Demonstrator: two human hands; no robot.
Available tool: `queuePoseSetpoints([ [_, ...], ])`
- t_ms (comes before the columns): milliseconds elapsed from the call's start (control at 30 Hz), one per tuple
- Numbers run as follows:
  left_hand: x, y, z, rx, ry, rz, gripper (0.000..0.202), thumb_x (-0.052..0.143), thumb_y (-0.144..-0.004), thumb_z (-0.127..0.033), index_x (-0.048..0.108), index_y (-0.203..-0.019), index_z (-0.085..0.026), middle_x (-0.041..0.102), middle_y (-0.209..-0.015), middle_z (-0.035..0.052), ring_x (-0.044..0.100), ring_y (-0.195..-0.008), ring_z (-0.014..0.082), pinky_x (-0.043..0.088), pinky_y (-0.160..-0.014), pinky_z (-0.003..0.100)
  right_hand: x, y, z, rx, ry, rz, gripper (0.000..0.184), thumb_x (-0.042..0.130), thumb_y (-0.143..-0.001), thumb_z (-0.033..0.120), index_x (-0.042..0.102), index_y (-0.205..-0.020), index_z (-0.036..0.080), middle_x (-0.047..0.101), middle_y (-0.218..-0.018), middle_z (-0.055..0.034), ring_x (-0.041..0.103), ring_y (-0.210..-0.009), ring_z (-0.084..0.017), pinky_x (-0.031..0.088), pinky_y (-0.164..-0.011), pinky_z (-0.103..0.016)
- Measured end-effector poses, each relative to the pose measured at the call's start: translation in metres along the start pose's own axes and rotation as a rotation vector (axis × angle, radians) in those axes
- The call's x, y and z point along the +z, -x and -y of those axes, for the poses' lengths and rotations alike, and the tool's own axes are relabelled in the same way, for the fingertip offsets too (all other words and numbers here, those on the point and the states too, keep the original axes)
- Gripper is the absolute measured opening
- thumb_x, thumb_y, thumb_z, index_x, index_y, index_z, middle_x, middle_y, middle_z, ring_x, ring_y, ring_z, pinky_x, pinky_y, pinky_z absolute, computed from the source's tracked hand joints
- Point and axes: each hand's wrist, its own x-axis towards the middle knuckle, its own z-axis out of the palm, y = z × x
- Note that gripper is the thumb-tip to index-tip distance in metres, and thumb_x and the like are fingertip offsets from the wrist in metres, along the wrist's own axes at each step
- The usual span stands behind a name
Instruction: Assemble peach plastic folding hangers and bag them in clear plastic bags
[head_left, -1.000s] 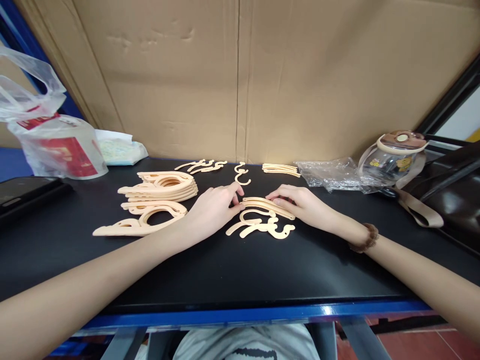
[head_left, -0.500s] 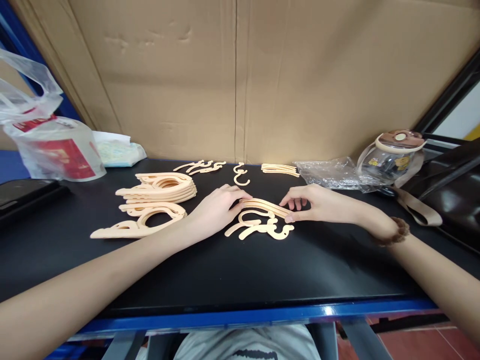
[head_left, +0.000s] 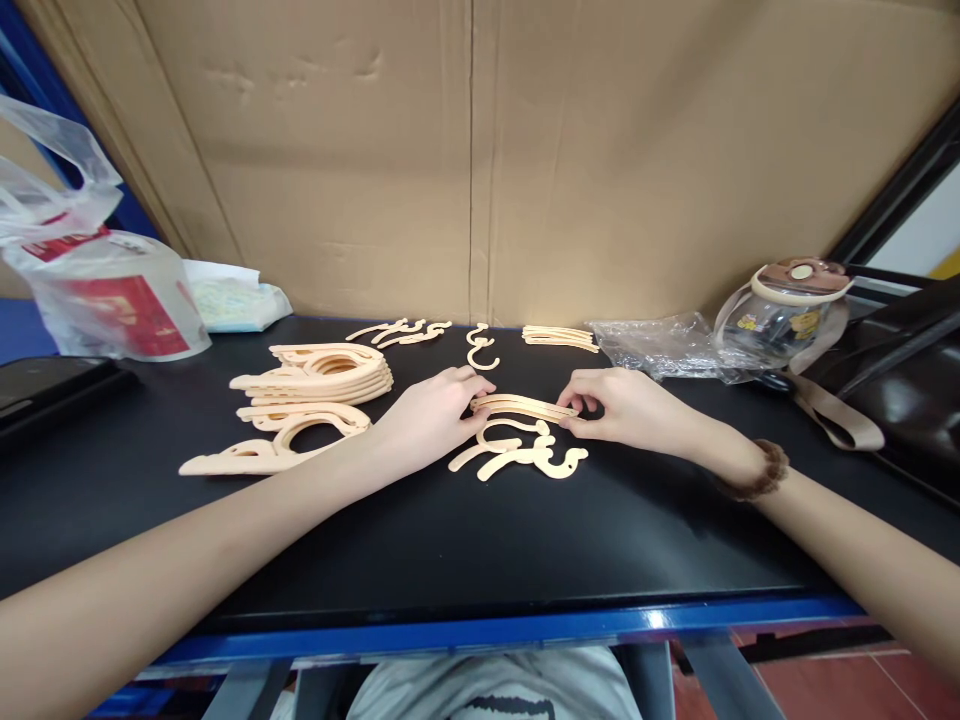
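Gently curved, the slim strip (head_left: pixel 525 405) looks pale peach.

You are holding a long, thin, peach-coloured strip (head_left: pixel 521 404) by its two ends. It is curving softly, like a low hill, and a line is running along its length. It is stretching from left to right around the middle of the scene, with its right end sitting a tiny bit nearer to you. Your grip is partly hiding both ends. It is looking whole.
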Motion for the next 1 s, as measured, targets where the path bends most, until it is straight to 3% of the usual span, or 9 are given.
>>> queuePoseSetpoints([
  [167,-0.002,0.0,0.001,-0.022,-0.002,0.017,0.022,0.05,-0.089,-0.032,0.066,-0.097,-0.018,0.063,-0.096,0.0039,0.062,-0.087,0.0202,0.049,-0.07,0.031,0.005,0.0,0.008,-0.065,0.087,-0.084,0.01,0.06,-0.081,0.029,0.064,-0.081,0.02,0.061,-0.075,0.001,0.053,-0.065,-0.013,0.039,-0.062,-0.027],
  [300,-0.004,0.0,-0.002,0.015,-0.1,-0.034,0.014,0.053,-0.088,-0.026,0.062,-0.089,-0.017,0.062,-0.092,0.004,0.059,-0.087,0.0206,0.046,-0.069,0.029,0.005,-0.001,0.009,-0.081,0.14,-0.146,0.008,0.059,-0.081,0.027,0.062,-0.083,0.02,0.061,-0.078,0.0001,0.054,-0.07,-0.015,0.04,-0.067,-0.029],
  [600,-0.011,-0.002,-0.007,0.052,-0.319,-0.053,0.011,0.05,-0.091,-0.021,0.055,-0.095,-0.012,0.061,-0.096,0.0091,0.056,-0.092,0.0231,0.046,-0.079,0.033,0.006,-0.001,0.005,-0.092,0.139,-0.228,0.013,0.057,-0.086,0.031,0.058,-0.093,0.02,0.065,-0.086,-0.0025,0.057,-0.077,-0.019,0.041,-0.069,-0.03],
  [800,-0.007,0.0,-0.003,0.09,-0.251,-0.137,0.01,0.047,-0.088,-0.018,0.052,-0.096,-0.015,0.06,-0.099,0.0075,0.057,-0.096,0.0221,0.047,-0.079,0.032,0.004,0.0,0.004,-0.17,0.257,-0.312,0.02,0.055,-0.09,0.037,0.062,-0.093,0.019,0.068,-0.084,-0.0039,0.059,-0.076,-0.019,0.04,-0.076,-0.033],
  [1000,-0.005,0.001,-0.002,0.096,-0.219,-0.191,0.01,0.05,-0.086,-0.02,0.052,-0.095,-0.017,0.06,-0.099,0.0058,0.057,-0.096,0.0215,0.048,-0.078,0.032,0.004,0.001,0.007,-0.228,0.36,-0.383,0.02,0.052,-0.091,0.035,0.063,-0.089,0.017,0.069,-0.082,-0.0051,0.06,-0.075,-0.02,0.037,-0.071,-0.034],
])
